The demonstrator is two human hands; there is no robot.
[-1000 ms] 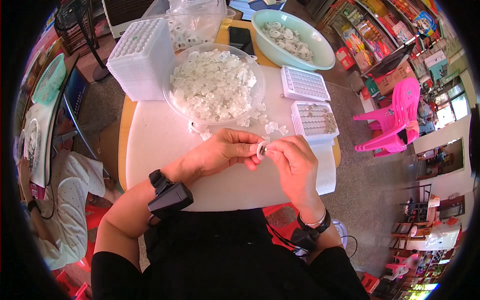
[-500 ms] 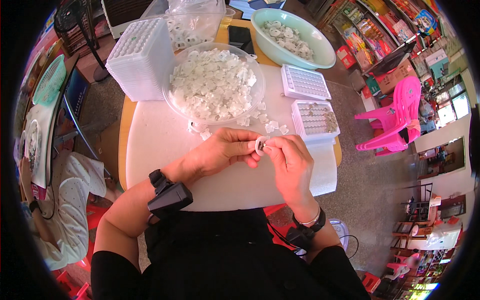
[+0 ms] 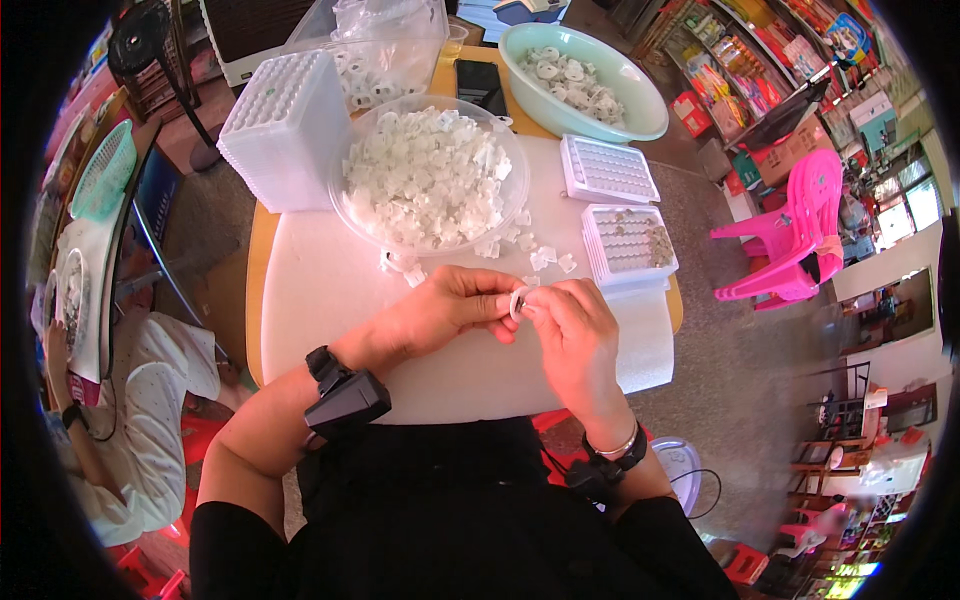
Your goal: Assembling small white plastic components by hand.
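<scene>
A small white plastic ring-shaped part (image 3: 518, 303) is pinched between the fingertips of my left hand (image 3: 458, 305), over the near part of the table. My right hand (image 3: 577, 335) is closed at the ring's other side, its thumb and forefinger touching it at a dark spot in the middle. Whether the right fingers hold a separate tiny piece is too small to tell. Just beyond my hands stands a round clear bowl (image 3: 345, 205) heaped with small white plastic parts (image 3: 430, 175). Several loose parts (image 3: 543, 258) lie on the white mat (image 3: 330, 300) beside it.
A tall stack of white trays (image 3: 280, 140) stands left of the bowl. At right are two lower tray stacks, one white (image 3: 610, 168), one holding small pieces (image 3: 630, 240). Behind sit a pale green basin (image 3: 640, 115), a phone (image 3: 481, 85) and a clear bin (image 3: 420, 60). Another person sits at left.
The view has shifted slightly. My hands still hold the white ring together; it has turned a little more edge-on, and my right fingers have curled closer around it.
</scene>
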